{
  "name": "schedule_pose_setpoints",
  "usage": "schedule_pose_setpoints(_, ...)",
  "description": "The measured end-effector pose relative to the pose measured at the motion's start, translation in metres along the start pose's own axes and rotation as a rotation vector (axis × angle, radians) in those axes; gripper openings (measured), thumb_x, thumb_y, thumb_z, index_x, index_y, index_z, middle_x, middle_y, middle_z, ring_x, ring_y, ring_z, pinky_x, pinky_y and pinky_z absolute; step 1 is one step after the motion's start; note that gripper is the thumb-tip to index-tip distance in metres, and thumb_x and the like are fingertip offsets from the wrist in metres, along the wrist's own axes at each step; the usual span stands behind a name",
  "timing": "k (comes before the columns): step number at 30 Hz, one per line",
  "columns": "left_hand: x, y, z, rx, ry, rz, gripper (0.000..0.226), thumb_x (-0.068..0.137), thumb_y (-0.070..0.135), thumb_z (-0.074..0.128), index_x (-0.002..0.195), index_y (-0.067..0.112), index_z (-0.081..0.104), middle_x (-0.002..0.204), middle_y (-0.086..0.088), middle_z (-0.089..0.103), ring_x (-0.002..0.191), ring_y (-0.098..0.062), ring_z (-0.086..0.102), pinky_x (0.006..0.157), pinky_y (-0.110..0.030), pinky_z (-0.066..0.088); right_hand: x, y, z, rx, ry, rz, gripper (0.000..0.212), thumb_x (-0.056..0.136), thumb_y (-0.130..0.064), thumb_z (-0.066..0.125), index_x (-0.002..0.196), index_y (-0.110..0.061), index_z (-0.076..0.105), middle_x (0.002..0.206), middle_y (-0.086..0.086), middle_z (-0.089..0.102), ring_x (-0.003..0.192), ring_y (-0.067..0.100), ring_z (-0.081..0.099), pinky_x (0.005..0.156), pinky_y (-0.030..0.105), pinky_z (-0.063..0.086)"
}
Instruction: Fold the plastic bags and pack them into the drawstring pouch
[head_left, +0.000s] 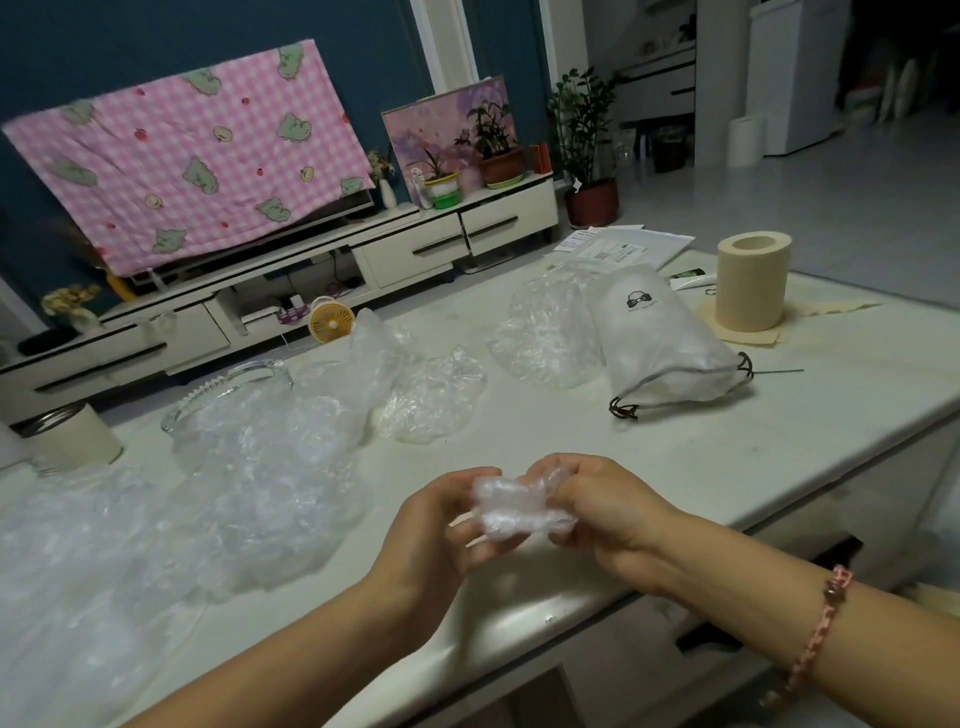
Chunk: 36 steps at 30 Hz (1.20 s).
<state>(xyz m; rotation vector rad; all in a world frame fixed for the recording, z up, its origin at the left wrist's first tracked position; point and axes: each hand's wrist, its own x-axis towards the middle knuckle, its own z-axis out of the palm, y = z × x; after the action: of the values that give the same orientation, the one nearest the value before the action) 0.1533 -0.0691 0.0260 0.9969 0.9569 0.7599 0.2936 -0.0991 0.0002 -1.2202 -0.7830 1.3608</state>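
A small folded clear plastic bag (514, 506) is held above the table's front edge between both hands. My left hand (441, 525) grips its left side with curled fingers, and my right hand (597, 509) pinches its right end. The white drawstring pouch (660, 343) with a small dark logo lies on its side at the right rear, mouth and dark cord facing the front. Loose crumpled clear bags lie in a big pile (218, 499) at the left, with one (431, 400) in the middle and another (545, 332) beside the pouch.
On the white table (727, 467) a beige paper roll (753, 280) stands at the back right, papers (618, 247) behind the pouch. A glass dish (228, 395) and a jar (72, 436) sit at the left. A TV stand and plants are beyond.
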Motion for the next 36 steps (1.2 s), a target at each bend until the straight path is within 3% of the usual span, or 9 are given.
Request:
schedule_pose_setpoints(4, -0.001, 0.005, 0.002, 0.01, -0.057, -0.151, 0.028, 0.09, 0.026, 0.053, 0.102, 0.003, 0.062, 0.092, -0.018, 0.067, 0.072, -0.028, 0.067, 0.055, -0.034, 0.058, 0.0, -0.001, -0.004, -0.195, -0.042, -0.162, 0.056, 0.079, 0.018, 0.037, 0.042, -0.018, 0.059, 0.081, 0.003, 0.064, 0.069, 0.016, 0.054, 0.053, 0.016, 0.04)
schedule_pose_setpoints(7, -0.002, 0.001, 0.004, 0.216, -0.123, -0.126, 0.017, 0.091, 0.016, 0.055, 0.093, 0.01, 0.071, 0.076, -0.006, 0.068, 0.062, -0.017, 0.062, 0.052, -0.024, 0.053, 0.0, -0.005, -0.008, -0.33, -0.057, -0.3, 0.059, 0.075, 0.02, 0.038, 0.043, -0.024, 0.061, 0.076, -0.006, 0.066, 0.073, 0.012, 0.057, 0.062, 0.014, 0.043)
schedule_pose_setpoints(11, 0.002, -0.002, 0.001, 0.328, -0.003, 0.023, 0.012, 0.088, 0.0, 0.055, 0.094, 0.002, 0.066, 0.073, -0.007, 0.062, 0.057, -0.014, 0.055, 0.055, -0.021, 0.049, -0.002, -0.015, -0.014, -0.345, -0.191, -0.25, 0.044, 0.075, 0.012, 0.041, 0.058, -0.018, 0.068, 0.066, -0.005, 0.064, 0.062, 0.007, 0.05, 0.056, 0.011, 0.041)
schedule_pose_setpoints(16, 0.009, -0.001, 0.007, 0.703, -0.032, 0.244, 0.013, 0.089, 0.003, 0.057, 0.101, 0.007, 0.061, 0.076, -0.004, 0.063, 0.054, -0.005, 0.056, 0.054, -0.017, 0.045, 0.001, -0.025, -0.034, -0.284, -0.152, -0.16, 0.015, 0.087, -0.009, 0.059, 0.099, -0.015, 0.065, 0.099, 0.007, 0.067, 0.087, 0.014, 0.058, 0.068, 0.021, 0.045)
schedule_pose_setpoints(20, 0.021, -0.002, 0.024, 0.771, -0.079, 0.3, 0.014, 0.087, 0.011, 0.062, 0.1, 0.009, 0.057, 0.077, -0.002, 0.064, 0.054, -0.002, 0.057, 0.054, -0.015, 0.046, 0.001, -0.019, -0.044, -0.47, -0.126, -0.201, 0.025, 0.078, -0.015, 0.075, 0.1, -0.012, 0.061, 0.084, 0.004, 0.065, 0.072, 0.008, 0.061, 0.061, 0.016, 0.046)
schedule_pose_setpoints(24, 0.049, 0.001, 0.041, 0.801, -0.069, 0.344, 0.019, 0.093, 0.022, 0.055, 0.111, 0.016, 0.052, 0.106, -0.004, 0.06, 0.078, -0.01, 0.064, 0.07, -0.023, 0.054, 0.003, -0.025, -0.072, -0.529, 0.158, -0.314, 0.014, 0.078, -0.002, 0.071, 0.083, -0.013, 0.064, 0.076, 0.003, 0.063, 0.061, 0.004, 0.058, 0.053, 0.013, 0.046)
schedule_pose_setpoints(29, 0.103, -0.007, 0.078, 1.43, -0.208, 0.799, 0.031, 0.097, 0.027, 0.047, 0.126, 0.02, 0.055, 0.144, -0.01, 0.033, 0.13, -0.024, 0.036, 0.102, -0.027, 0.031, 0.002, -0.031, -0.126, -0.596, 0.467, -0.344, 0.011, 0.079, -0.007, 0.068, 0.084, -0.017, 0.065, 0.086, 0.002, 0.066, 0.084, 0.018, 0.061, 0.079, 0.031, 0.05)
schedule_pose_setpoints(34, 0.138, -0.033, 0.103, 1.809, -0.198, 0.935, 0.045, 0.096, 0.018, 0.04, 0.14, 0.01, 0.039, 0.155, -0.02, 0.009, 0.14, -0.033, 0.018, 0.106, -0.037, 0.023, 0.001, -0.031, -0.149, -0.644, 0.527, -0.327, 0.017, 0.082, -0.007, 0.063, 0.079, -0.024, 0.064, 0.085, -0.005, 0.065, 0.085, 0.016, 0.06, 0.074, 0.026, 0.048)
schedule_pose_setpoints(36, 0.144, -0.034, 0.11, 1.77, -0.098, 0.882, 0.045, 0.093, 0.01, 0.041, 0.138, 0.004, 0.037, 0.149, -0.02, 0.023, 0.13, -0.034, 0.031, 0.097, -0.037, 0.032, 0.002, -0.03, -0.149, -0.681, 0.518, -0.352, 0.014, 0.082, -0.009, 0.064, 0.079, -0.022, 0.066, 0.082, -0.007, 0.064, 0.082, 0.012, 0.058, 0.066, 0.017, 0.043)
